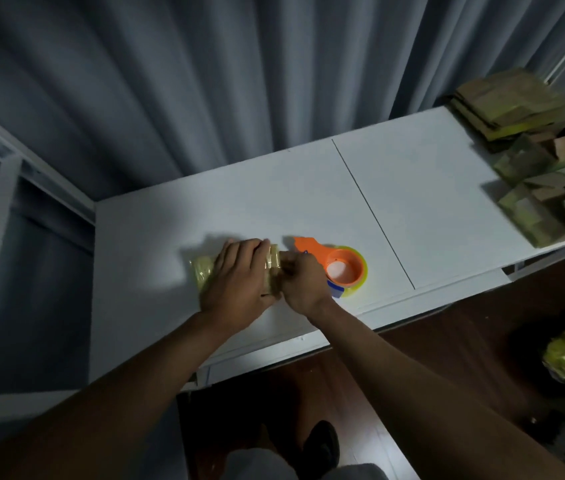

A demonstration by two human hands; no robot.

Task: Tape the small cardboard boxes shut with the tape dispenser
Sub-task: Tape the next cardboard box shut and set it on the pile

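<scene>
1. while the left hand (236, 282) lies flat over the small cardboard box (205, 271), its fingers straight and pressing down on the top, the box stays pinned to the white table (412, 202) near the front edge.
2. the right hand (303, 282) has its fingers curled at the box's right end, seemingly pinching or rubbing down tape there; whether it truly grips anything cannot be told from this angle.
3. the orange tape dispenser (340, 265) lies on the table just right of the right hand, touching or nearly touching it, with no hand round its handle.
4. to do this step well, i judge the tape end should be smoothed firmly over the edge and down the side, working outward from the seam so no bubbles lift, with the left palm kept steady so the box cannot slide.
5. more cardboard boxes (533, 188) wait stacked at the table's far right, well apart.
</scene>
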